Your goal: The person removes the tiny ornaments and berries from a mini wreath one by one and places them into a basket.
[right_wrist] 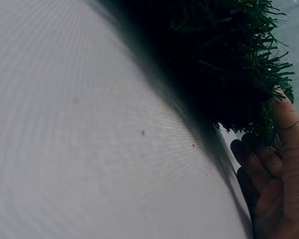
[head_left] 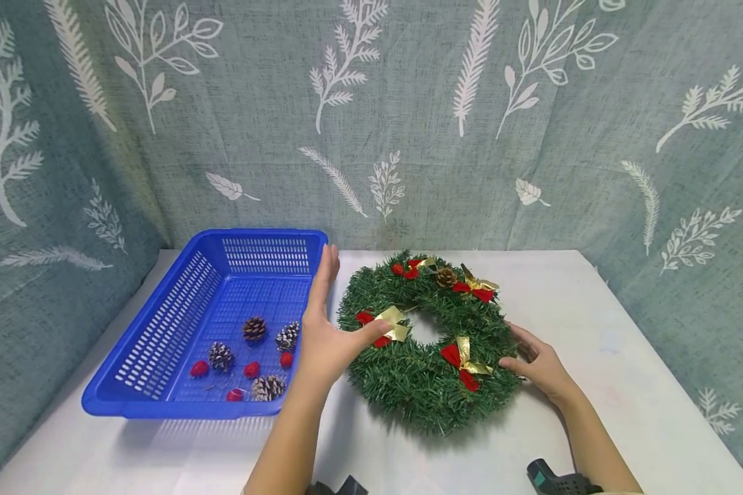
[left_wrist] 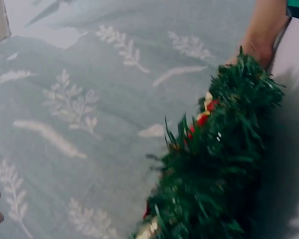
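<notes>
A green Christmas wreath [head_left: 402, 385] lies on the white table, trimmed with several red and gold bows [head_left: 464, 362] and a small pine cone [head_left: 446, 278]. At its left side is my left hand [head_left: 331, 337], fingers straight and pointing away beside the blue basket, thumb stretched over the wreath next to a gold ribbon [head_left: 394, 323]. My right hand [head_left: 541, 368] holds the wreath's right edge. In the right wrist view its thumb [right_wrist: 289, 117] lies against the bristles while the other fingers bend in below. Seen from the left wrist, the wreath [left_wrist: 214, 164] appears edge-on.
Left of the wreath stands a blue plastic basket [head_left: 182, 410] with several pine cones [head_left: 254, 328] and red berries [head_left: 252, 370] inside. A green leaf-patterned curtain [head_left: 408, 185] hangs behind the table [head_left: 569, 295] and along both sides.
</notes>
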Motion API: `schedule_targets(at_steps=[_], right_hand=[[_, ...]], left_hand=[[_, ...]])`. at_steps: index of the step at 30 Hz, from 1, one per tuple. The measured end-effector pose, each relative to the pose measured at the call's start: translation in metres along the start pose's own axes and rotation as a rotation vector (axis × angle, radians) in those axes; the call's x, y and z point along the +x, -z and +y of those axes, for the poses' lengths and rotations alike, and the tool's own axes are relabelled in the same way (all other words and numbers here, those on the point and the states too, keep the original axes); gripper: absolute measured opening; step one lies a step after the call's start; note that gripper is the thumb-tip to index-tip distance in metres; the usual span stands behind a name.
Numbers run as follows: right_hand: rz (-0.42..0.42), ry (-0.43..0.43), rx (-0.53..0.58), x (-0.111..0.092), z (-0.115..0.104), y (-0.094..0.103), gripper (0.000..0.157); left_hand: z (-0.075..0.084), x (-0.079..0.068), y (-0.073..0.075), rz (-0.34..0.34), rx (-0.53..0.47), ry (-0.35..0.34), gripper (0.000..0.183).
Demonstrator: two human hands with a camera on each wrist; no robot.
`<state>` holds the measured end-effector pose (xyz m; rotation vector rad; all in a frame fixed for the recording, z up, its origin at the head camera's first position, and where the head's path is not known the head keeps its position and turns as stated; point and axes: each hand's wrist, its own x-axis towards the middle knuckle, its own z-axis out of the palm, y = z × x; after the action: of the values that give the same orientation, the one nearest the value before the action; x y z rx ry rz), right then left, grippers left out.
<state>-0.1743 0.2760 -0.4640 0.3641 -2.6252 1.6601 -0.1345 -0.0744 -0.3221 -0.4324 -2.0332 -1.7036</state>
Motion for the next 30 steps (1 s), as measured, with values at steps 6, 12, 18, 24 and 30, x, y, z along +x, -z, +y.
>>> schedule_targets(at_steps=[6, 12, 18, 24, 30], right_hand=[[-0.008, -0.002, 0.010, -0.001, 0.000, 0.000, 0.071], [-0.001, -0.009, -0.014, -0.002, -0.002, 0.001, 0.070], [-0.017, -0.013, -0.028, 0.000, -0.002, 0.001, 0.071], [-0.027, -0.020, -0.003, 0.004, -0.003, 0.001, 0.072], [-0.028, -0.030, 0.012, 0.001, -0.003, 0.004, 0.072]], left_hand=[[0.009, 0.016, -0.019, -0.059, 0.037, -0.005, 0.114], [0.015, 0.033, -0.036, -0.107, 0.031, 0.017, 0.114], [0.017, 0.048, -0.052, -0.179, 0.043, 0.116, 0.105], [0.018, 0.063, -0.068, -0.203, 0.088, 0.193, 0.104], [0.013, 0.077, -0.089, -0.245, 0.083, 0.255, 0.104]])
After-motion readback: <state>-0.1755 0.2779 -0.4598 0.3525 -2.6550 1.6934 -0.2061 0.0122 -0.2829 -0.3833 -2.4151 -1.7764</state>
